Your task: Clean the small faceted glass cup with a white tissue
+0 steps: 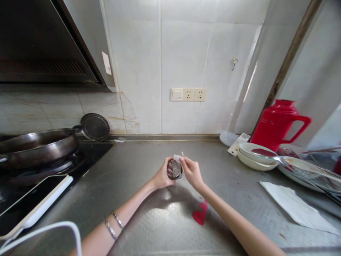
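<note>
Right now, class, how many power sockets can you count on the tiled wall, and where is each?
2. The first socket is immediately right of the switch; the second socket is right of that. The red flask could hide others.

**Left hand [161,176] curls while right hand [193,173] pinches**

The person's two arms come in from the lower corners of the view and converge ahead of the body, above the desk. The left forearm [130,213] slants up and to the right; its hand is cupped in a rounded grip, opening toward the other hand. The right forearm [237,225] slants up and to the left, and its hand is turned inward, the thumb and index finger drawn together in a pinch and the remaining fingers bent. The back of the right hand shows. Both hands are bare and near each other, with a narrow space between the palms.
</note>
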A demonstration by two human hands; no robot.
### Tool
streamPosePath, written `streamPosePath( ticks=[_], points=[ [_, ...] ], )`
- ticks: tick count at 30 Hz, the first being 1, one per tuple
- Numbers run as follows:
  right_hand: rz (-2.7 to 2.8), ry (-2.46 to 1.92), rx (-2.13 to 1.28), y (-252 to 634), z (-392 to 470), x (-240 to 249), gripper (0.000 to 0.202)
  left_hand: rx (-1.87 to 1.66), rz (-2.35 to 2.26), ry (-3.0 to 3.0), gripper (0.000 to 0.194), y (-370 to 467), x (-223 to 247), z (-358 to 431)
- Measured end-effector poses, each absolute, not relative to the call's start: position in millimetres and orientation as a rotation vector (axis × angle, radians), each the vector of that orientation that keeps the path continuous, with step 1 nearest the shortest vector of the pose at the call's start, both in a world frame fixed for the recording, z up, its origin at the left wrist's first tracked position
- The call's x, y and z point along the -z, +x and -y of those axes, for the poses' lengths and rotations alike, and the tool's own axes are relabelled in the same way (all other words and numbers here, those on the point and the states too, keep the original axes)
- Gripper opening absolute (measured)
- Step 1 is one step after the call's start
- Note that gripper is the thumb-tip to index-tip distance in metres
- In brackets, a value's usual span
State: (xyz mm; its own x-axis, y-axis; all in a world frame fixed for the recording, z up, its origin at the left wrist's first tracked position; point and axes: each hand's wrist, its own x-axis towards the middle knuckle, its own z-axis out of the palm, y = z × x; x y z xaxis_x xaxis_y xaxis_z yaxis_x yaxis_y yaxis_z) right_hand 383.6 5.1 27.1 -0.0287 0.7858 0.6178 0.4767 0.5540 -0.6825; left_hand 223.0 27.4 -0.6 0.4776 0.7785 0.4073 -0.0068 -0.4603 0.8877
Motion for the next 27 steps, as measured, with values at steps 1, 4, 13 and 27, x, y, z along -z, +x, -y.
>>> streamPosePath(
  ticks=[1, 4, 13, 27],
  points=[
    [1.727, -1.015, -0.308, 383.0, -2.6, -27.3, 0.044, -1.086, -0.633, 1.821, 0.084, 223.9, 0.7, -26.7],
    [1.926, -0.763, -0.187, 384.2, 1.4, -29.0, 0.033, -1.079, -0.592, 1.825, 0.078, 226.0, 1.5, -25.5],
    [1.749, -0.917, -0.050, 388.0, -6.7, -22.0, 0.032, -1.060, -0.588, 1.799, 0.085, 226.7, 4.4, -26.9],
    [1.522, -1.057, -0.162, 382.8, -4.8, -20.5, 0.050, -1.030, -0.671, 1.800, 0.087, 226.3, -4.1, -22.2]
  ],
)
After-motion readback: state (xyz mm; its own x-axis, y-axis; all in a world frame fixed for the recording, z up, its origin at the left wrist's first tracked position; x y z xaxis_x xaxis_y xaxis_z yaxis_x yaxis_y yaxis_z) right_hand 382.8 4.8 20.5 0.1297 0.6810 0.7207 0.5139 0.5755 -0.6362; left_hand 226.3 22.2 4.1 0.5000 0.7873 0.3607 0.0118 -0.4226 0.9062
